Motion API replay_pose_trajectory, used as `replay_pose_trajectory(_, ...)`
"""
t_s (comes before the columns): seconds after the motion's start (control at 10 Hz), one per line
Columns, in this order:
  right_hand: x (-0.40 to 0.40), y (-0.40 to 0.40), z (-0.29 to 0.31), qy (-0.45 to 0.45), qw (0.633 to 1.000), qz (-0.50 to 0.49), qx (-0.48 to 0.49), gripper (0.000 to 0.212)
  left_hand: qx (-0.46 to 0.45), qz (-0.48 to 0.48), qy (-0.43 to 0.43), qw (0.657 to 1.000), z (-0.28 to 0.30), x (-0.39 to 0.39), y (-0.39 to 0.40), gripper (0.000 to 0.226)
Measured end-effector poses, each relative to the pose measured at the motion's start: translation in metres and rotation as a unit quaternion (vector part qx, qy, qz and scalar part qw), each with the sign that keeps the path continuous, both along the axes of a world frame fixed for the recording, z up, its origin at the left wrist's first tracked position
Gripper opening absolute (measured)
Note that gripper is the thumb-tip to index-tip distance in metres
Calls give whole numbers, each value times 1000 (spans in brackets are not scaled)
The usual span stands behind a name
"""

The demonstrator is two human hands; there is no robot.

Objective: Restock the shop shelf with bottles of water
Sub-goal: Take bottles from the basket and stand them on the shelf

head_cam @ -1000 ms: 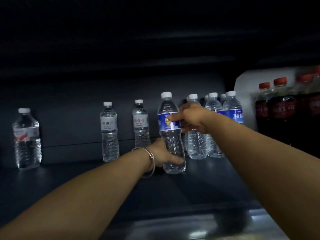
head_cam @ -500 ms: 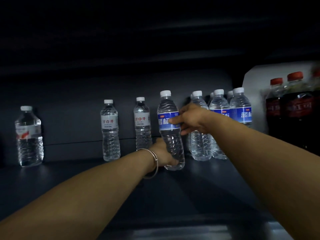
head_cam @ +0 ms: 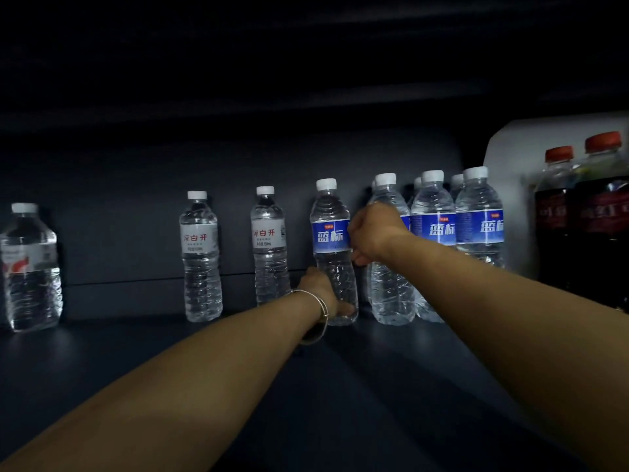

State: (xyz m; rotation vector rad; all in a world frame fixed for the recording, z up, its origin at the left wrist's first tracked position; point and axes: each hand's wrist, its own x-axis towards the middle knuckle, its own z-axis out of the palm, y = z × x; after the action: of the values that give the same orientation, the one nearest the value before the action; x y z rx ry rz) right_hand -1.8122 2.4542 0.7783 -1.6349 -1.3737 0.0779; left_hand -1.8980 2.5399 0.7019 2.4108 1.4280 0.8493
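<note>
My left hand (head_cam: 321,290), silver bangle (head_cam: 318,313) on the wrist, is wrapped round the base of the clear plastic blue-labelled water bottle with a white cap (head_cam: 333,253); my right hand (head_cam: 372,233) grips the same bottle at its label from the right; the bottle is upright, far back on the dark shelf (head_cam: 136,352). Just right of it stands a cluster of matching blue-labelled bottles (head_cam: 452,233); to the left, two white-labelled clear bottles (head_cam: 235,253) stand apart along the back wall; well off at the far left edge, a wider clear bottle with a red-marked label (head_cam: 30,267); at the far right, dark red-capped cola bottles (head_cam: 585,216).
</note>
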Motion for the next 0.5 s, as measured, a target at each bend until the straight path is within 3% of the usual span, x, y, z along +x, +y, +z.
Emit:
replay_pose_trajectory(0.1,2,7,-4,-8,1000,-2,-8,29,8,4,46,999,2,13,9,84)
replay_pose_trajectory(0.2,3,13,-9,48,998,20,-18,33,2,20,75,997,6,24,13,85)
replay_pose_trajectory(0.3,-8,4,-12,194,977,84,11,35,23,14,89,996,10,28,11,79)
replay_pose_trajectory(0.5,-6,12,-6,244,962,115,-31,49,-39,39,53,997,10,38,16,111)
